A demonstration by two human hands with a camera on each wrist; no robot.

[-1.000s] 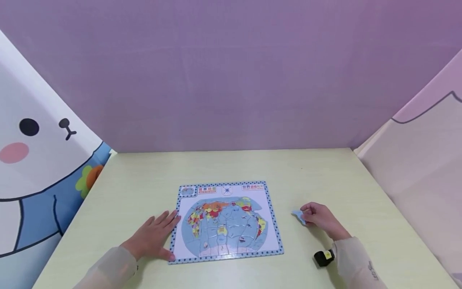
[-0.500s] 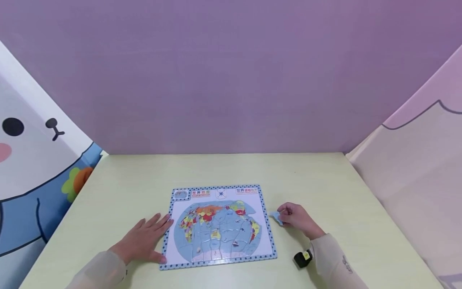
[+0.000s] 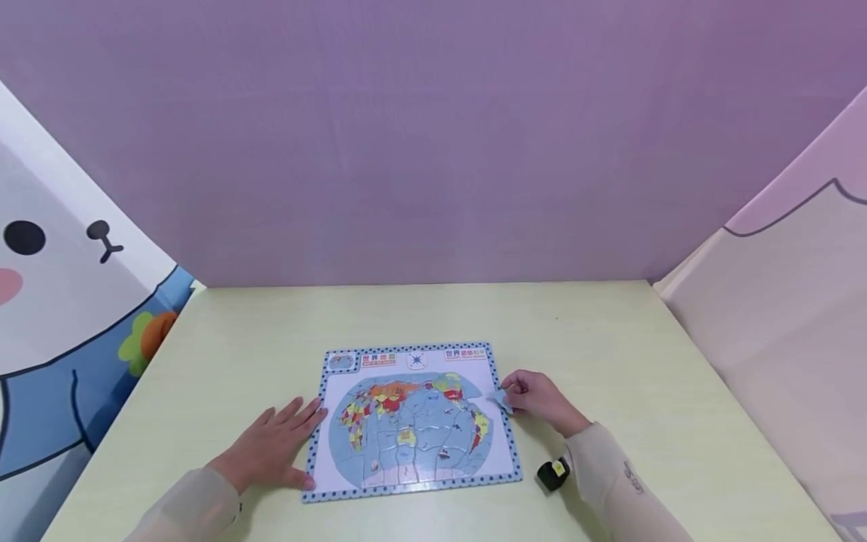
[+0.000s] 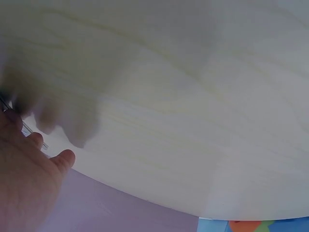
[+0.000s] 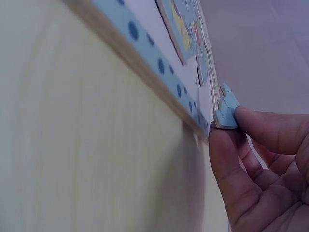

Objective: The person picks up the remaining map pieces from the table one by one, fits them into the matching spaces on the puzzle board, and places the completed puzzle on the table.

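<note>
A world map puzzle (image 3: 416, 482) in a blue dotted frame lies flat on the table, most of its oval filled with pieces. At the oval's upper right there is a gap. My right hand (image 3: 540, 399) pinches a small light blue puzzle piece (image 5: 226, 110) between thumb and index finger, just over the frame's right border. In the right wrist view the piece is tilted and apart from the fitted pieces. My left hand (image 3: 274, 446) rests with fingers spread on the frame's left edge; in the left wrist view the hand (image 4: 29, 169) is only partly visible.
The pale wooden table (image 3: 609, 339) runs back to a purple wall (image 3: 420, 150). A printed cartoon panel (image 3: 88, 316) stands at the left and a pale panel (image 3: 779, 324) at the right. A black wrist camera (image 3: 553, 474) hangs at my right cuff.
My right hand has moved left with the puzzle piece, from the bare table to over the frame's right border. The left hand stays at the frame's left edge. The head view has shifted slightly.
</note>
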